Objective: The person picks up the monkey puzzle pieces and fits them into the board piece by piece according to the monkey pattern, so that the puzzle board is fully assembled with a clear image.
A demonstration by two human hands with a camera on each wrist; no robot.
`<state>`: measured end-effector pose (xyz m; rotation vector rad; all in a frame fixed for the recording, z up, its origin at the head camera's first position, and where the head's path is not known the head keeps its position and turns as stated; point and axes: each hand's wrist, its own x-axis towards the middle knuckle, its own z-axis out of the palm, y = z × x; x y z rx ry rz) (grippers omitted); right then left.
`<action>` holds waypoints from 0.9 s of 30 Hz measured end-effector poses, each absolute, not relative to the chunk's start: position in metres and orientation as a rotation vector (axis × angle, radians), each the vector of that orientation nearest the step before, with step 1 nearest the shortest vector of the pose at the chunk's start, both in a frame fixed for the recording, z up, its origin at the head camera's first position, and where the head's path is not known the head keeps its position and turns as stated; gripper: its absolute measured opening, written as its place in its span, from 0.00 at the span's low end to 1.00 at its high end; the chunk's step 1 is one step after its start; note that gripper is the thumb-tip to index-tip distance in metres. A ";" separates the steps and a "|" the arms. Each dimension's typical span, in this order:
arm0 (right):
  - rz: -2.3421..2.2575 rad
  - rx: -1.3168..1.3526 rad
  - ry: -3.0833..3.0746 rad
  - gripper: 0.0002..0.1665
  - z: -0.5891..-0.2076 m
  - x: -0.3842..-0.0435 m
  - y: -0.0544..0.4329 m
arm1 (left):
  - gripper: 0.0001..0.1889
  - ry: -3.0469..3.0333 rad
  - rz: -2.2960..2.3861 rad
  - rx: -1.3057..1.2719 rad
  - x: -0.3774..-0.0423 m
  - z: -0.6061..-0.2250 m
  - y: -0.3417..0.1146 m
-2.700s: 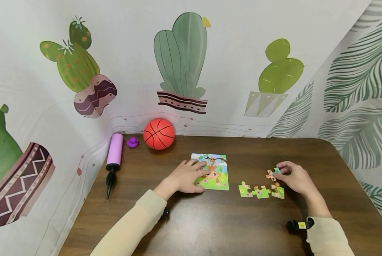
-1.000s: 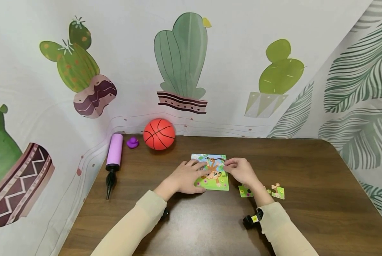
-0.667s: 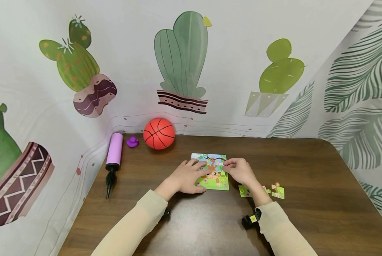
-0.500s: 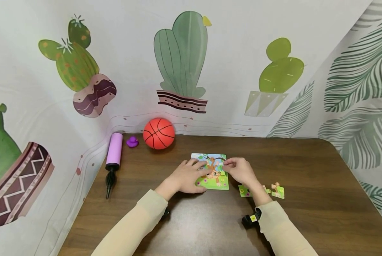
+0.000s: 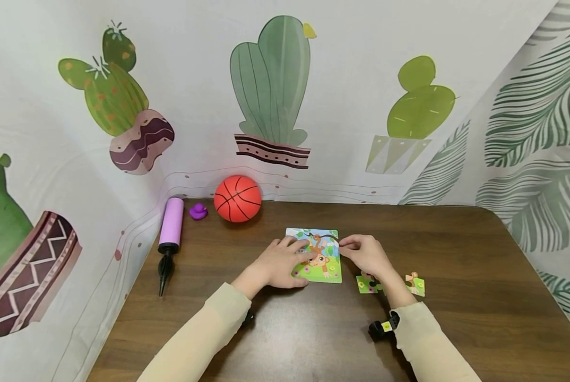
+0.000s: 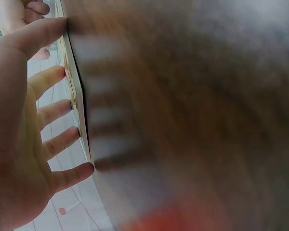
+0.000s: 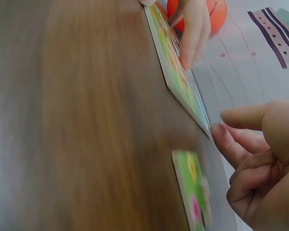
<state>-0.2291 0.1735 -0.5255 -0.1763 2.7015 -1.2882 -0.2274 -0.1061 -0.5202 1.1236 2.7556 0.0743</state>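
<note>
A square monkey jigsaw puzzle [image 5: 330,270] lies on the table in the head view, its picture filled across the part that shows. My left hand [image 5: 280,263] rests on its left side with fingers spread; the left wrist view has the fingertips at the board's edge. Just off the right edge is my right hand [image 5: 366,254]. Its thumb and forefinger stand apart with nothing between them in the right wrist view, the other fingers loosely bent. Loose puzzle pieces lie near my right wrist: a green one [image 5: 367,285], another [image 5: 415,284] farther right, and one between, mostly hidden by the wrist.
A red toy basketball [image 5: 238,199], a purple rubber duck [image 5: 198,211] and a lilac hand pump [image 5: 171,228] stand at the back left of the brown table [image 5: 304,329]. Behind the table hangs a white cloth [image 5: 342,63] printed with cacti.
My right hand carried a puzzle piece from the right to the puzzle's right side, let go of it there, and has drawn back slightly rightward. My left hand has stayed in place.
</note>
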 end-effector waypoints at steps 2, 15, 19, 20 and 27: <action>-1.276 -0.203 2.702 0.13 -0.525 -0.227 0.182 | 0.39 2.756 0.073 1.123 -0.227 -0.521 -0.106; -1.182 -0.388 2.651 0.24 -0.515 -0.199 0.242 | 0.39 2.768 0.012 1.106 -0.225 -0.514 -0.097; -1.046 -0.479 2.668 0.30 -0.516 -0.189 0.249 | 0.39 2.769 -0.030 1.084 -0.224 -0.513 -0.093; -1.003 -0.502 2.680 0.31 -0.517 -0.188 0.250 | 0.39 2.769 -0.039 1.080 -0.224 -0.513 -0.092; -0.896 -0.605 2.696 0.34 -0.521 -0.183 0.249 | 0.41 2.759 -0.081 1.013 -0.228 -0.514 -0.082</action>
